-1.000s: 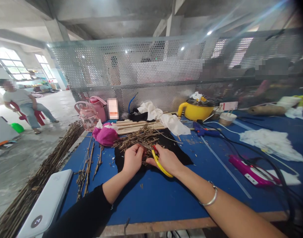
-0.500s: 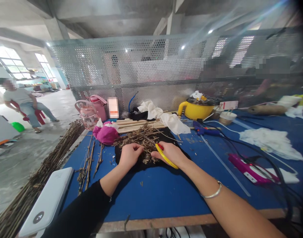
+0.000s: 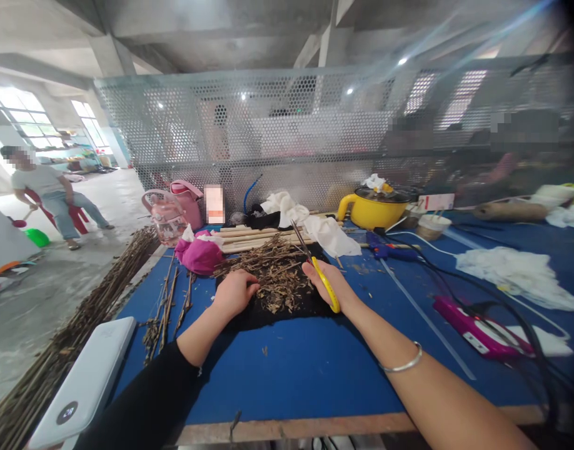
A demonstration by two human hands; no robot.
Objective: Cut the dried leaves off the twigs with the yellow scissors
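In my right hand (image 3: 334,282) is a pair of scissors (image 3: 325,284) with yellow handles. Their dark blades point up and away, over the right side of a heap of dry brown stems and leaf bits (image 3: 282,281). My left hand (image 3: 235,292) is closed at the heap's left edge, fingertips curled together; whether anything is between them is hidden. Beneath the heap lies a black cloth (image 3: 263,320), spread on the blue tabletop (image 3: 287,369). Several longer dried stalks (image 3: 167,306) rest left of my left hand.
Behind the heap are pale wooden sticks (image 3: 242,240), a purple cloth bundle (image 3: 199,255) and a yellow pot (image 3: 378,209). A blue glue gun (image 3: 392,249), cables and a magenta power strip (image 3: 479,328) lie right. A white power bank (image 3: 85,381) sits front left. A person (image 3: 50,194) sits beyond.
My hands have moved apart, the left one leftward and the right one slightly rightward. The scissors have swung so their blades now point upward and show clearly above the heap.
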